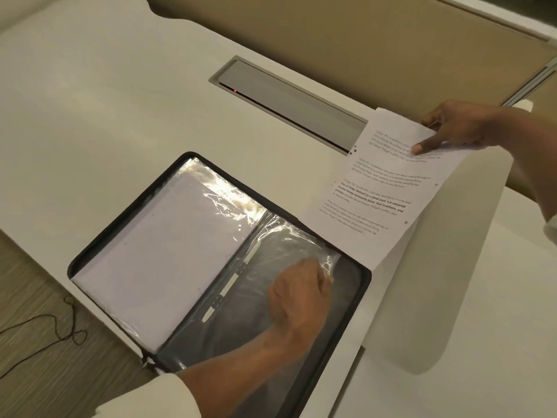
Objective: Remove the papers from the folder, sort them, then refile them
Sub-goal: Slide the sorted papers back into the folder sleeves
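One zip folder (351, 280) lying open, showing two clear plastic sleeves: left sleeve (168, 245), right sleeve (271, 257). One printed sheet (382, 191) and two hands, left hand (298, 294), right hand (461, 125). One table (120, 101), one cable hatch (289, 98), one red light (235, 91), one dark cord (60, 330).

The black zip folder (351, 279) lies open flat, its left clear sleeve (217, 188) filled with white papers (156, 254) (glare streaks the top edge), its right sleeve (265, 267) crinkled and gripped by the left hand (298, 291). The right hand (461, 125) pinches a printed sheet (382, 200), raised over the folder's far right corner.
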A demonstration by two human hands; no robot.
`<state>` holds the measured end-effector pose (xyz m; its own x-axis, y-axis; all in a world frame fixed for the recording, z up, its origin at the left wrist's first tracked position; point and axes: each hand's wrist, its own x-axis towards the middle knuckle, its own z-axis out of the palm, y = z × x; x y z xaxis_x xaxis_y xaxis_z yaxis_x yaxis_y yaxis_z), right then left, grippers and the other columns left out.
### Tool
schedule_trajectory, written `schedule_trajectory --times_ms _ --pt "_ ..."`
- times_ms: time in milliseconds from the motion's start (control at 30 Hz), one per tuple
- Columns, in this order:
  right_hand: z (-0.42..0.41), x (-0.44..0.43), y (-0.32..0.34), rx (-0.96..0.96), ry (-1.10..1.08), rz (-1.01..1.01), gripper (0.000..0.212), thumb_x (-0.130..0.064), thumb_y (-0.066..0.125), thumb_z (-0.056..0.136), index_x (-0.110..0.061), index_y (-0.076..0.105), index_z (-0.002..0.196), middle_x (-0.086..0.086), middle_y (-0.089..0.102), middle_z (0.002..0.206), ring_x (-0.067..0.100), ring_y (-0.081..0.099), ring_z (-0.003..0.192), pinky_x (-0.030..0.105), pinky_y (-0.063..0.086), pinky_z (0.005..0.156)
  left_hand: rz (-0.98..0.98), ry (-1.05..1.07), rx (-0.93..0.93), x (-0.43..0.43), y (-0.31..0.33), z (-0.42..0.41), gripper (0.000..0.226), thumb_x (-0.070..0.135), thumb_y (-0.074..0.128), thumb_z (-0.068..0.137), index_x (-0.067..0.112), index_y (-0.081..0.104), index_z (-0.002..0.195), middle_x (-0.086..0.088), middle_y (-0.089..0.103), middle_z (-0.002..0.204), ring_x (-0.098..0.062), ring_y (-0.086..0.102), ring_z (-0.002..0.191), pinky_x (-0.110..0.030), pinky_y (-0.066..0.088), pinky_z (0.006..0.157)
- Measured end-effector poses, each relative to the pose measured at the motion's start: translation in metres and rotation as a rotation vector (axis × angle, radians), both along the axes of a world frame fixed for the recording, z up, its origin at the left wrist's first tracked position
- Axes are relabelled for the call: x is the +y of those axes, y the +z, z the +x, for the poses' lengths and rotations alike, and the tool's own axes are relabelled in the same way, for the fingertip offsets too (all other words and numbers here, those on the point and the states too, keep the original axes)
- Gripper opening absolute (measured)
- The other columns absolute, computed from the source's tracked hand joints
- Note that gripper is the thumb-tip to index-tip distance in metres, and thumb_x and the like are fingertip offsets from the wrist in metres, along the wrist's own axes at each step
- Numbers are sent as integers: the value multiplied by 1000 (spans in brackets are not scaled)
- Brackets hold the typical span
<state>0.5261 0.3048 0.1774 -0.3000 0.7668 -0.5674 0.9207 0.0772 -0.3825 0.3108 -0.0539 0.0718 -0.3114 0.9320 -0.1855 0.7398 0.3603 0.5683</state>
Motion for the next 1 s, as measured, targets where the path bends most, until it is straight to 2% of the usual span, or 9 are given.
schedule_trajectory --times_ms 100,233,300,400,533,633,800,933,1000 --pt "-4 8 7 -33 56 44 30 -43 93 75 -26 80 97 -5 81 93 29 77 94 57 61 92 65 -38 79 -6 -5 2 28 46 76 94 31 54 83 14 62 72 -4 59 60 -26 54 58" --pt "-17 16 10 -25 107 82 25 -34 91 79 -25 79 100 -9 81 88 23 78 92 46 59 96 143 -118 179 -9 -8 2 41 46 88 83 29 50 80 15 51 64 -3 46 47 -23 45 44" --pt "-24 18 9 -26 123 75 26 -32 91 80 -24 79 102 -8 82 89 23 78 91 45 59 96 160 -149 226 -10 -10 3 44 46 90 79 28 51 79 14 49 62 -4 45 44 -22 43 40" --pt "-34 20 7 -19 151 43 24 -28 90 81 -24 79 102 -4 82 91 23 79 87 46 60 93 166 -179 264 -12 -15 4 46 46 92 77 26 51 78 11 52 62 -6 48 44 -24 44 39" --pt "-48 23 8 -29 201 21 19 -25 88 84 -24 78 100 -5 82 87 21 79 83 38 60 82 186 -198 311 -11 -13 5 47 46 97 70 25 55 75 12 52 61 -4 45 43 -20 38 39" --pt "-60 25 4 -31 218 12 21 -27 88 84 -24 78 102 -6 82 88 20 79 85 42 61 87 202 -203 343 -11 -10 5 47 48 97 67 25 58 74 12 51 60 -3 42 42 -19 35 39" --pt "-87 26 -22 49 157 42 27 -33 91 81 -24 78 102 -2 81 91 24 75 85 39 60 84 225 -237 331 -13 -9 6 45 50 96 67 25 61 77 12 54 61 -2 45 43 -17 26 46" --pt "-102 25 -39 72 121 65 25 -34 91 81 -24 76 98 0 76 82 20 66 72 28 48 62 220 -267 318 -19 -15 10 44 48 97 66 25 62 79 12 57 62 -2 49 45 -17 29 47" --pt "-104 26 -46 74 118 68 23 -32 90 82 -23 76 98 -1 74 80 16 64 68 26 45 57 226 -271 290 -22 -20 8 43 46 98 68 26 62 81 12 59 64 -2 51 47 -17 32 46"
